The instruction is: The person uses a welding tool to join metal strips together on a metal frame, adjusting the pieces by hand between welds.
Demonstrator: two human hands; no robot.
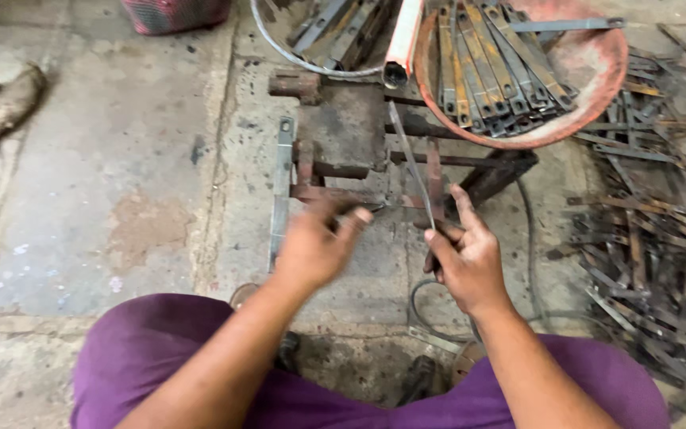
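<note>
My right hand point(470, 258) grips the near end of a thin flat metal strip point(409, 155), which slants up and away over a rusty metal jig point(343, 135) on the concrete floor. My left hand point(315, 246) is blurred, hovering just in front of the jig's lower bar point(319, 193) with fingers curled and nothing visibly in it. A long flat bar point(282, 187) lies along the jig's left side. My purple-clad knees fill the bottom of the view.
A round reddish pan point(597, 63) holding several bent metal strips sits at the top right. A heap of loose dark strips point(653, 238) covers the floor on the right. A cable point(426, 314) loops near my right wrist. A red-white tube point(401, 40) lies at the top.
</note>
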